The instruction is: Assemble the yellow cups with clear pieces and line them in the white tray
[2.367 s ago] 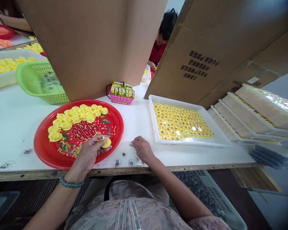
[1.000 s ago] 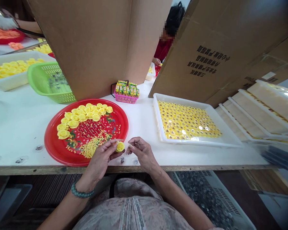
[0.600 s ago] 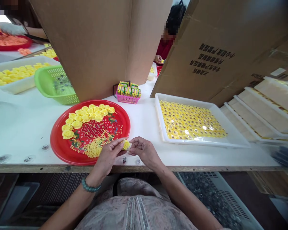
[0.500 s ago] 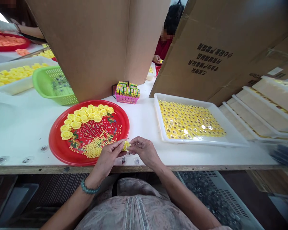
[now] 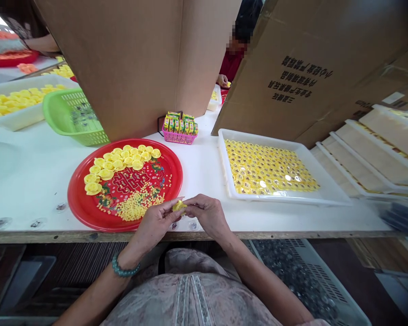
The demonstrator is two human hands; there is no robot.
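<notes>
My left hand (image 5: 154, 222) and my right hand (image 5: 207, 214) meet at the table's front edge, both pinching one small yellow round piece (image 5: 179, 206) between their fingertips. Just left of them lies a red round tray (image 5: 78, 203) with a row of yellow cup-shaped pieces (image 5: 120, 163) along its far side and a heap of tiny yellow beads (image 5: 136, 208) near my left hand. To the right stands a white tray (image 5: 326, 197) filled with several finished yellow pieces (image 5: 268, 172). A few small clear discs (image 5: 192, 225) lie on the table under my hands.
A big cardboard box (image 5: 132, 59) stands behind the red tray, another (image 5: 309, 63) behind the white tray. A pink basket of small packets (image 5: 179, 129) sits between them. A green basket (image 5: 71, 117) and a white tray of yellow pieces (image 5: 17, 104) are at left. Another person (image 5: 233, 59) works behind.
My left hand lifted a yellow piece off the red tray and carried it right. My right hand left the clear discs on the table and closed on the same piece.
</notes>
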